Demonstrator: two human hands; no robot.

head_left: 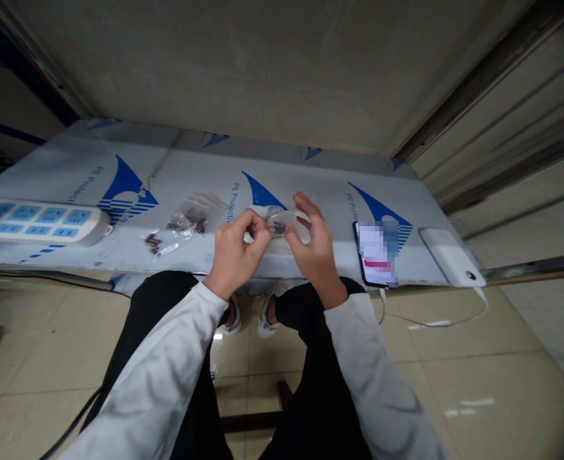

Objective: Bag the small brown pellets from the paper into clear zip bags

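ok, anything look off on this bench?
Mildly: the phone sits at the bench's front edge, with a white cable looping below, so a snag might pull it off. Small dark brown pieces lie untidily at left amid crumpled clear plastic; can't tell if spilled.

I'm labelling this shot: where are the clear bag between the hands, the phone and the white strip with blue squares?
Clear bag (276, 227): head view, on its middle, over the dark contents.
Phone (375, 254): head view, on its screen.
White strip (46, 223): head view, on its blue-squared top face.
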